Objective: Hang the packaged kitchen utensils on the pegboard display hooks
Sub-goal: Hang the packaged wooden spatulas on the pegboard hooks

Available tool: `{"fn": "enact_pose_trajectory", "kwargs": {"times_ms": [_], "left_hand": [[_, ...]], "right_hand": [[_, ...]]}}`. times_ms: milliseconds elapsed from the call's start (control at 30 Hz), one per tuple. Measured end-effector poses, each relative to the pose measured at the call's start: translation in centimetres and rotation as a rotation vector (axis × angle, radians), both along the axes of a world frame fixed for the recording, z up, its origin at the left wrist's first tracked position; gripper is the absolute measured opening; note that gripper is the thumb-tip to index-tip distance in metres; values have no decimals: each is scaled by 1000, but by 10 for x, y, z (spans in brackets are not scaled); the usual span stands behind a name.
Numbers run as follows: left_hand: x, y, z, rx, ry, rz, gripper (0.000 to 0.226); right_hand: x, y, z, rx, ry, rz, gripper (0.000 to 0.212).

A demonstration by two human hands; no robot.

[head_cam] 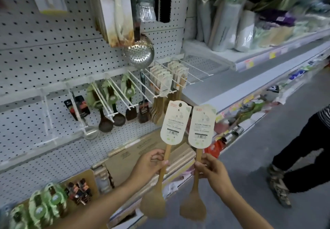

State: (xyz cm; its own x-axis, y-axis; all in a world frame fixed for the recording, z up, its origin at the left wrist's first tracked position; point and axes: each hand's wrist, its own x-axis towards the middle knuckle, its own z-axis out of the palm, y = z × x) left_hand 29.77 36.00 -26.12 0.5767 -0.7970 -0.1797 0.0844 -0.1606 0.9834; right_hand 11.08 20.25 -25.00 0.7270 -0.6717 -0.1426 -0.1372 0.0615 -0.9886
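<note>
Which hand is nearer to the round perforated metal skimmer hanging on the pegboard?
Left. The left hand, holding a wooden spatula, is below the skimmer, slightly to its right. The right hand is lower and farther right.

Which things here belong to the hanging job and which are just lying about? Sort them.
Job:
left hand gripping a wooden spatula
right hand gripping a second wooden spatula
hooks with matching spatulas
pegboard

Lying about:
metal skimmer
dark ladles
cardboard box
passer-by's shoe
</note>
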Motion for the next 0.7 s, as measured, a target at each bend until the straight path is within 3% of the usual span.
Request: {"fn": "enact_pose_trajectory", "kwargs": {"times_ms": [400, 700], "left_hand": [[-69, -96, 1, 33, 12, 208, 3], [-45, -129, -2, 74, -119, 191, 8]], "right_hand": [[-10, -152, 7, -31, 43, 208, 9], [36, -210, -11, 17, 77, 185, 12]]}}
